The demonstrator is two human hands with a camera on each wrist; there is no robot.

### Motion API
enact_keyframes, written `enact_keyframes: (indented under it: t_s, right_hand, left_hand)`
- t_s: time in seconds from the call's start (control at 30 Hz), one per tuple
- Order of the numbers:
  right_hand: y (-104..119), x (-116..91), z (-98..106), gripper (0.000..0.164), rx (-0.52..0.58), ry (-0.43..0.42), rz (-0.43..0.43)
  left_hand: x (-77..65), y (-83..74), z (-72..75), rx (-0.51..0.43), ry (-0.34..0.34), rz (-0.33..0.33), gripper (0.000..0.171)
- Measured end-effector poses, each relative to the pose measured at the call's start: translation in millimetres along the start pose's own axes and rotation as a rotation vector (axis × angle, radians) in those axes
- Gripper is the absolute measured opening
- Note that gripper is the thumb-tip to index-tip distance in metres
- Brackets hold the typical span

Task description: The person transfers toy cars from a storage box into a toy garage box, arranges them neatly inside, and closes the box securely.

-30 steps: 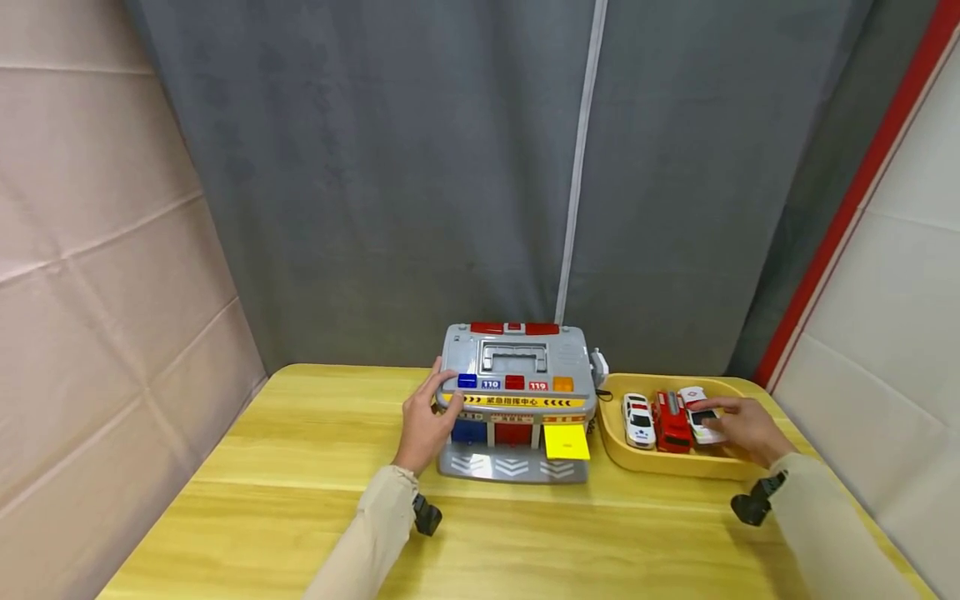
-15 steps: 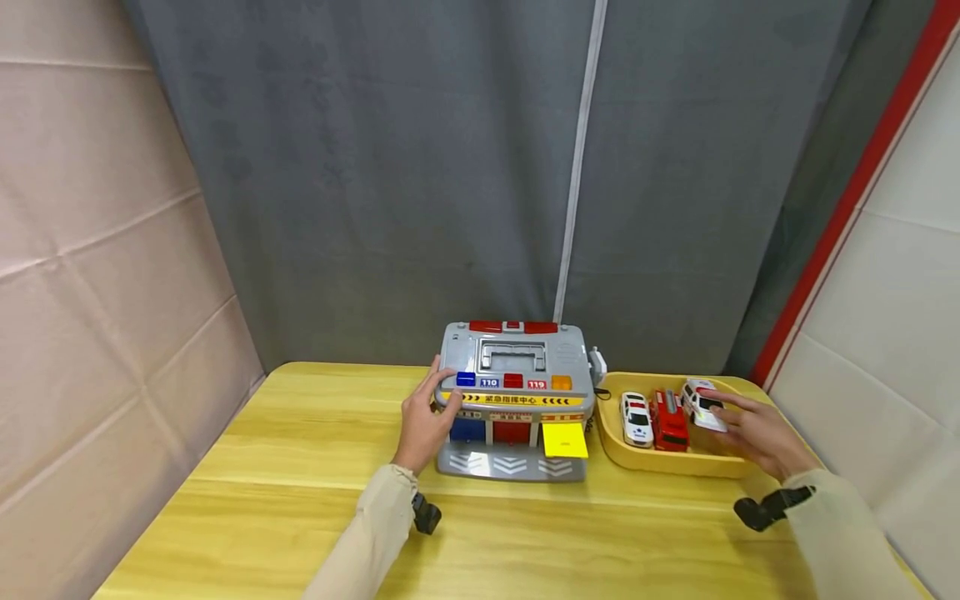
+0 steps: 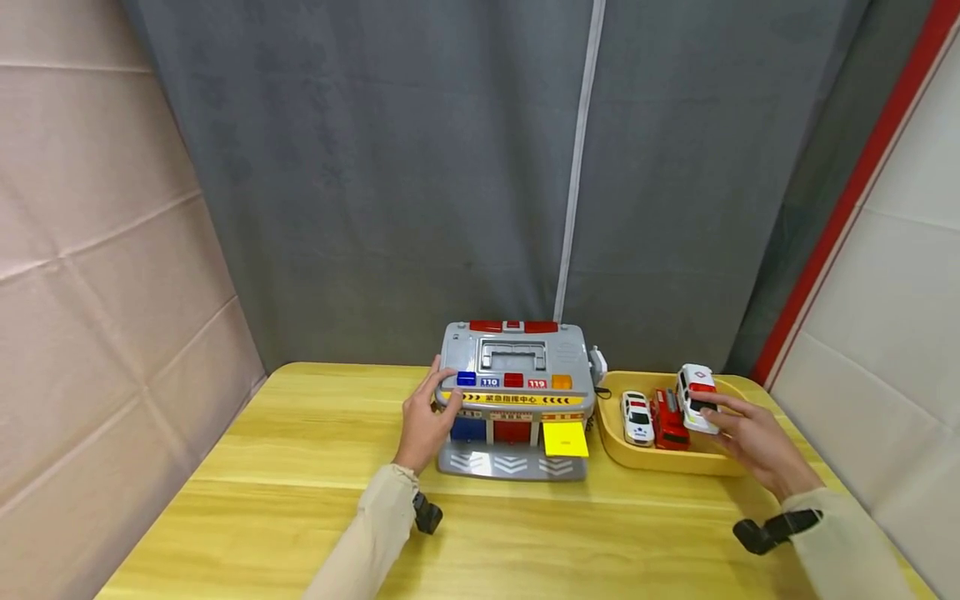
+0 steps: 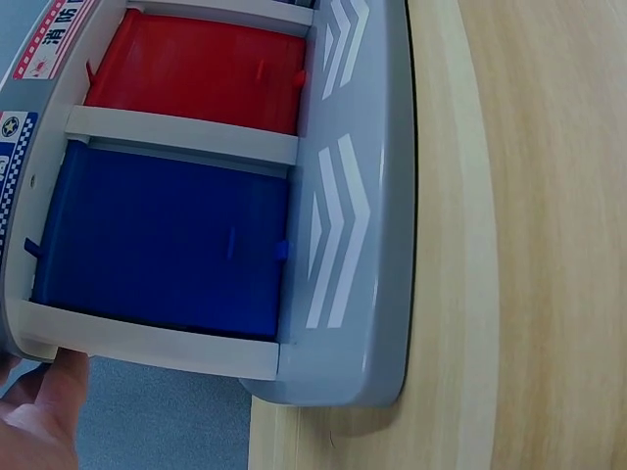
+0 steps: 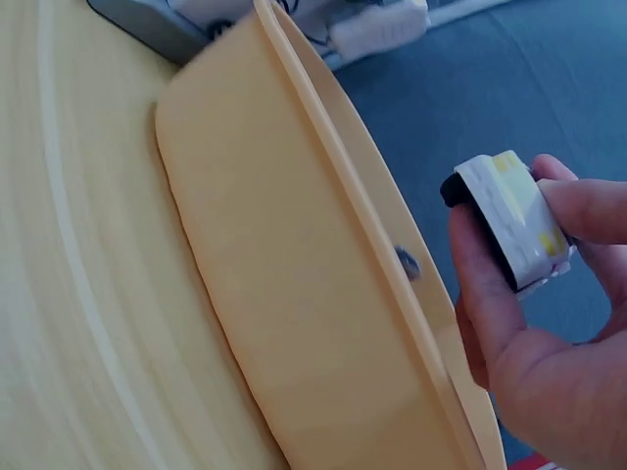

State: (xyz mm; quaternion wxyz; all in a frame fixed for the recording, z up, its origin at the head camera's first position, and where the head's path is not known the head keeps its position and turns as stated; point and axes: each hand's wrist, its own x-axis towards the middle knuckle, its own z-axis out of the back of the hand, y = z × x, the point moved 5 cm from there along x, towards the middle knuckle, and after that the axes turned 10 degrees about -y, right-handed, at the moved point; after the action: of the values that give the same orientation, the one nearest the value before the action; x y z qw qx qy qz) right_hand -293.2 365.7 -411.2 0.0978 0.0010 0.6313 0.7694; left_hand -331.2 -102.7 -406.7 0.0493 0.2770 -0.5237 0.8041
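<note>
In the head view, my right hand point(image 3: 757, 442) pinches a white toy ambulance point(image 3: 697, 396) between thumb and fingers, over the yellow tray point(image 3: 667, 462). The right wrist view shows the ambulance point(image 5: 514, 215) tilted in the fingers, above the tray's rim. A white toy police car point(image 3: 637, 418) and a red toy fire engine point(image 3: 670, 421) lie side by side in the tray. My left hand point(image 3: 426, 423) grips the left side of a grey toy rescue station point(image 3: 513, 400), thumb toward its front. Blue and red doors are down; a yellow flap point(image 3: 566, 439) sticks out.
The station and tray stand close together on a wooden table point(image 3: 360, 533). A grey curtain point(image 3: 420, 183) hangs behind the table's back edge. Pale padded walls rise at left and right.
My right hand has taken hold of the toy ambulance and raised it from the tray, away from the fire engine. My left hand keeps its place on the station.
</note>
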Motion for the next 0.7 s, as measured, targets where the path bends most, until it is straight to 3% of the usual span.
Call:
enact_keyframes:
  t_s: [0.27, 0.7]
  right_hand:
    - [2.8, -9.7, -17.3, 0.032, -0.038, -0.019, 0.019]
    - [6.0, -25.8, -45.1, 0.029, 0.019, 0.006, 0.067]
  left_hand:
    - [0.1, -0.9, -0.4, -0.01, -0.001, 0.004, 0.032]
    - [0.3, -0.2, -0.4, -0.015, 0.004, 0.022, 0.033]
